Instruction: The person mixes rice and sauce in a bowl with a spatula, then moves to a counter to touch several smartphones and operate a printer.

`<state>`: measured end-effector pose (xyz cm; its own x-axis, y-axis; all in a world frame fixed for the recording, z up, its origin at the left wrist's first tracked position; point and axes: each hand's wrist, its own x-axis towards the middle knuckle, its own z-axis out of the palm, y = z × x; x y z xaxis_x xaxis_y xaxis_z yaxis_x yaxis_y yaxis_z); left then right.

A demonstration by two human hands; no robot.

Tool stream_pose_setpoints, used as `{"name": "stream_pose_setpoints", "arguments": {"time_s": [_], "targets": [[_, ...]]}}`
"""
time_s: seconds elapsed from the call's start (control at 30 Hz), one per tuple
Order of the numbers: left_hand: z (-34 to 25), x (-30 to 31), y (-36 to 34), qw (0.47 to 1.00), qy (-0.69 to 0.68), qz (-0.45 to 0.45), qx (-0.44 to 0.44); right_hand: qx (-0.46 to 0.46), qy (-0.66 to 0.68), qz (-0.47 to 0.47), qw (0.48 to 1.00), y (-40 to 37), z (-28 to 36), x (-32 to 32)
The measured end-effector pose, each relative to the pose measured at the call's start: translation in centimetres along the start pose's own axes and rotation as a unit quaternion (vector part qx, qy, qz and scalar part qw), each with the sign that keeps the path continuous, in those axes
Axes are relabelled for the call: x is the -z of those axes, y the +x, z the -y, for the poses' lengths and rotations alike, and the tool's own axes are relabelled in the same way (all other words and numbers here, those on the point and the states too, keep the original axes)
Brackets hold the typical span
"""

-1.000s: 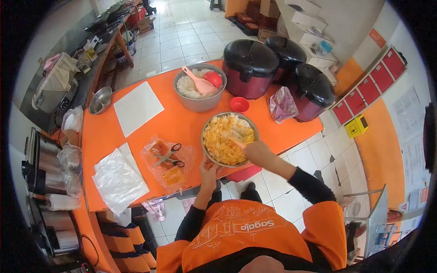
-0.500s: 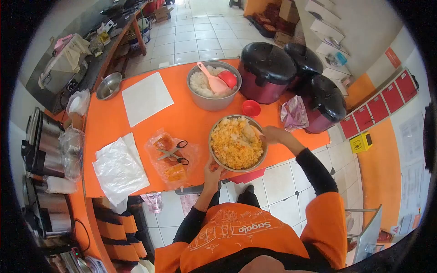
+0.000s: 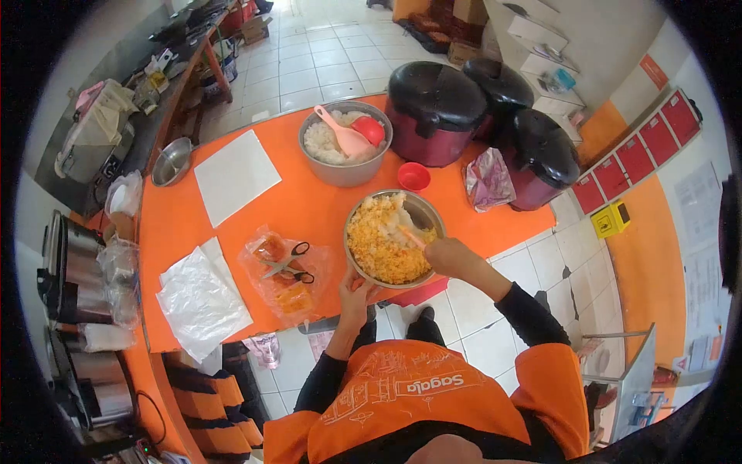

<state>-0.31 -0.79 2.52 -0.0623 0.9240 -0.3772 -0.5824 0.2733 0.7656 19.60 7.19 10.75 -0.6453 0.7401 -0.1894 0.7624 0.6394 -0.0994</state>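
Note:
A metal bowl [image 3: 433, 213] of orange-yellow rice [image 3: 379, 241] stands near the table's front edge. My left hand [image 3: 356, 297] is closed on its near left side, steadying it; some of its fingers are hidden under the bowl. My right hand [image 3: 450, 258] is wrapped around the handle of a rice paddle [image 3: 416, 239], whose blade is sunk in the rice and partly hidden. Behind the bowl is a small red cup [image 3: 413, 177]. A grey pot [image 3: 346, 173] of white rice holds a pink rice paddle [image 3: 349, 139] and a red scoop [image 3: 369, 130].
Scissors [image 3: 287, 265] lie on a clear plastic bag with orange contents [image 3: 292, 298]. White plastic bags [image 3: 202, 301] and white paper [image 3: 236, 176] are on the left. Large dark-red rice cookers [image 3: 433, 116] and a crumpled foil packet [image 3: 488, 181] stand at the back right.
My right hand has moved from the bowl's right rim toward its near right side, drawing the paddle through the rice. Bare metal now shows at the bowl's back right. The view has shifted slightly.

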Motion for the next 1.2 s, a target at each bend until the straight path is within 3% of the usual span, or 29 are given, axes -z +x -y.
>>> {"name": "stream_pose_setpoints", "arguments": {"time_s": [0.27,0.37,0.43,0.53,0.67,0.73,0.77,0.83,0.87,0.93,1.0,1.2], "targets": [[0.3,0.3,0.1,1.000,-0.027,0.008,-0.002,0.001,-0.044,-0.028,0.999,0.1,2.7,-0.9],[0.4,0.5,0.0,0.999,-0.033,0.019,-0.004,-0.001,-0.049,0.022,0.999,3.1,1.6,-0.4],[0.2,0.2,0.1,1.000,-0.016,0.014,-0.016,0.065,-0.119,0.183,0.974,6.2,-0.2,0.2],[0.2,1.0,0.7,1.000,0.001,0.019,0.002,0.011,-0.067,0.212,0.975,6.7,-1.2,4.6],[-0.9,2.1,2.1,0.999,0.038,0.034,0.013,0.046,0.006,0.182,0.982,5.4,-6.8,3.0],[-2.2,1.7,2.3,0.995,0.066,0.081,-0.007,0.069,0.215,0.097,0.969,3.0,-6.1,7.3],[-2.6,1.5,2.1,0.995,0.064,0.080,-0.008,0.070,0.214,0.099,0.969,2.2,-6.0,8.5],[-3.1,1.0,1.9,0.996,0.070,0.063,-0.010,-0.066,0.374,0.178,0.908,0.6,-5.6,9.6],[-3.1,1.1,2.0,0.996,0.069,0.063,-0.011,-0.065,0.373,0.178,0.909,0.0,-5.2,8.6],[-2.9,1.2,1.8,0.995,0.081,0.057,-0.006,-0.182,0.440,0.125,0.871,-1.4,-4.4,5.0],[-2.9,1.1,1.8,0.995,0.080,0.056,-0.009,-0.210,0.487,0.126,0.839,-2.2,-4.5,2.0],[-2.3,1.3,1.8,0.995,0.092,0.036,-0.019,-0.185,0.428,0.021,0.884,0.2,-5.0,-2.6]]}}
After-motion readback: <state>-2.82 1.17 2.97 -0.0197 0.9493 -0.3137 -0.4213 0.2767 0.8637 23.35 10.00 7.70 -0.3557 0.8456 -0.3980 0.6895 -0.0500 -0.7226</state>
